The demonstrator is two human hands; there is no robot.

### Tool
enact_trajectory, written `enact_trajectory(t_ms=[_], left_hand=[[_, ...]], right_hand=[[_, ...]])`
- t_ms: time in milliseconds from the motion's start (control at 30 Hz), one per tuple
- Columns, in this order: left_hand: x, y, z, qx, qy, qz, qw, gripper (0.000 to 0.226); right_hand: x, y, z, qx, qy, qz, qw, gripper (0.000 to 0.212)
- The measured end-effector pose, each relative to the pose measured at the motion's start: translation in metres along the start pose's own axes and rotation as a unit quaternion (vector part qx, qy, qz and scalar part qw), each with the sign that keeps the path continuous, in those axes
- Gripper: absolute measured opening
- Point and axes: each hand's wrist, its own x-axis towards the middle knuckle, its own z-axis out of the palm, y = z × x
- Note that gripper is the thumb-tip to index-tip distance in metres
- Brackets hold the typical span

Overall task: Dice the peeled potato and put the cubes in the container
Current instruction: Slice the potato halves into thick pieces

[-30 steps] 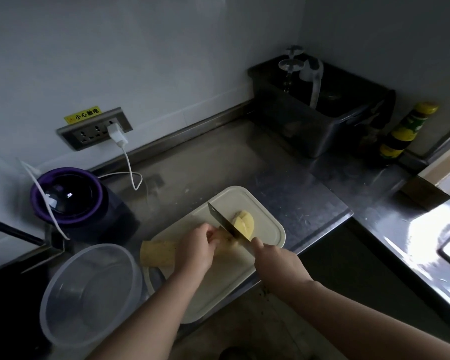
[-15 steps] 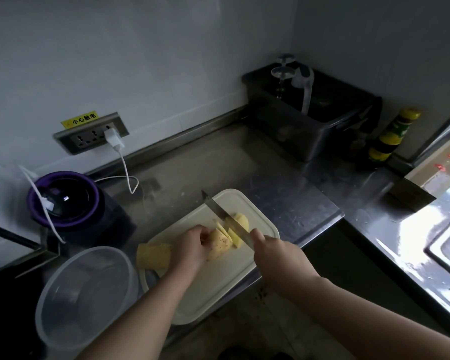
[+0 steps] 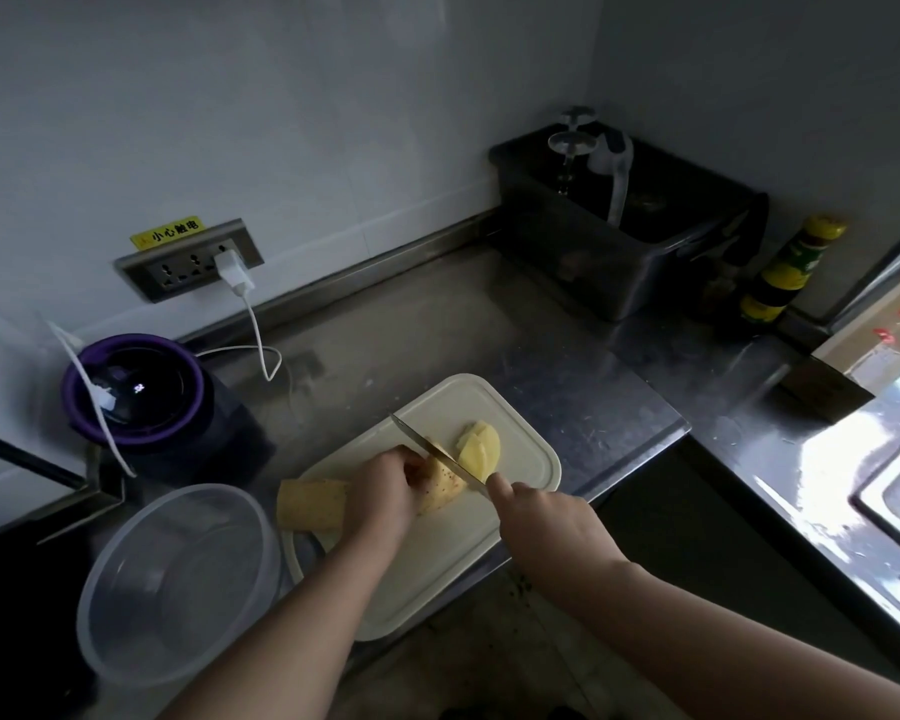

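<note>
Potato (image 3: 441,484), pale yellow and part-sliced, held by left grip (image 3: 380,491); right grip (image 3: 546,517) clasps knife (image 3: 426,446).

The knife (image 3: 424,441) is moving away from the cut slices (image 3: 481,452) and settling onto the next stretch of potato (image 3: 445,485) at the cutting board (image 3: 437,563) middle.

Steel counter (image 3: 437,324): white cutting board (image 3: 437,563), clear container (image 3: 178,584), purple-rimmed appliance (image 3: 136,392), black bin (image 3: 593,262), yellow-capped bottle (image 3: 791,272)

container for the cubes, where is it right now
In the head view the clear container sits at lower left on the counter, just left of the white cutting board and in front of the purple-rimmed appliance.
</note>
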Motion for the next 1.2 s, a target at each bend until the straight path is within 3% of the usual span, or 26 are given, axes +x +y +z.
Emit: enact_trajectory(t_ms=[433, 833, 1200], left_hand=[[0.003, 0.000, 0.004, 0.042, 0.015, -0.006, 0.999, 0.023], [-0.001, -0.001, 0.003, 0.005, 0.012, 0.012, 1.000, 0.025], [-0.005, -0.002, 0.002, -0.026, 0.003, -0.008, 1.000, 0.025]], right_hand=[[0.007, 0.001, 0.011, 0.027, -0.021, 0.000, 0.999, 0.048], [0.016, 0.008, 0.024, 0.065, -0.043, 0.019, 0.997, 0.050], [-0.002, 0.004, 0.005, 0.031, 0.013, 0.012, 0.999, 0.045]])
